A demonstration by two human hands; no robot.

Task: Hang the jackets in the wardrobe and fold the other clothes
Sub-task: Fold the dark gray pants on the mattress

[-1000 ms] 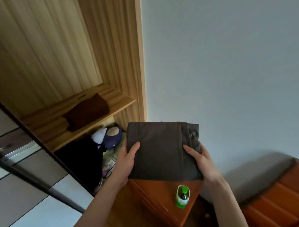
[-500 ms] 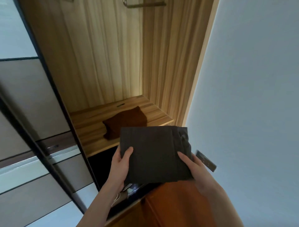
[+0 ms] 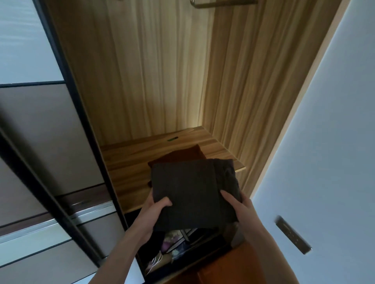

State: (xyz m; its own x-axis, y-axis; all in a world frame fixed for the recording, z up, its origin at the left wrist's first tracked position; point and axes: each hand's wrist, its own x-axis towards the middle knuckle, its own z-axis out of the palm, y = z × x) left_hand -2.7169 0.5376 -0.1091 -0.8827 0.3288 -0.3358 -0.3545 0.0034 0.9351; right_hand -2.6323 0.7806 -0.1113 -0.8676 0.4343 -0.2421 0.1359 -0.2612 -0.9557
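Both forearms reach forward; the left hand (image 3: 156,210) and right hand (image 3: 239,208) grip the folded dark garment (image 3: 190,190), thumbs on top, above the wardrobe shelf (image 3: 129,162).

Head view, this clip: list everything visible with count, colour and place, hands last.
Folded dark grey cloth garment: one, dark grey, held in front of the shelf, overlapping the brown garment in view.
Folded reddish-brown cloth garment: one, reddish-brown, lying on the shelf, partly hidden.
Light wooden wardrobe shelf: one, light wood, inside the open wardrobe.
Metal hanging rail: one, metallic, top of the wardrobe.
Dark-framed sliding door: one, grey and beige panels, left.
Mixed items below the shelf: several, various colours, too dim to identify.
Orange-brown wooden furniture: one, bottom centre.
Metal wall plate: one, on the pale wall, right.
Left hand: gripping the grey garment's left edge.
Right hand: gripping its right edge.
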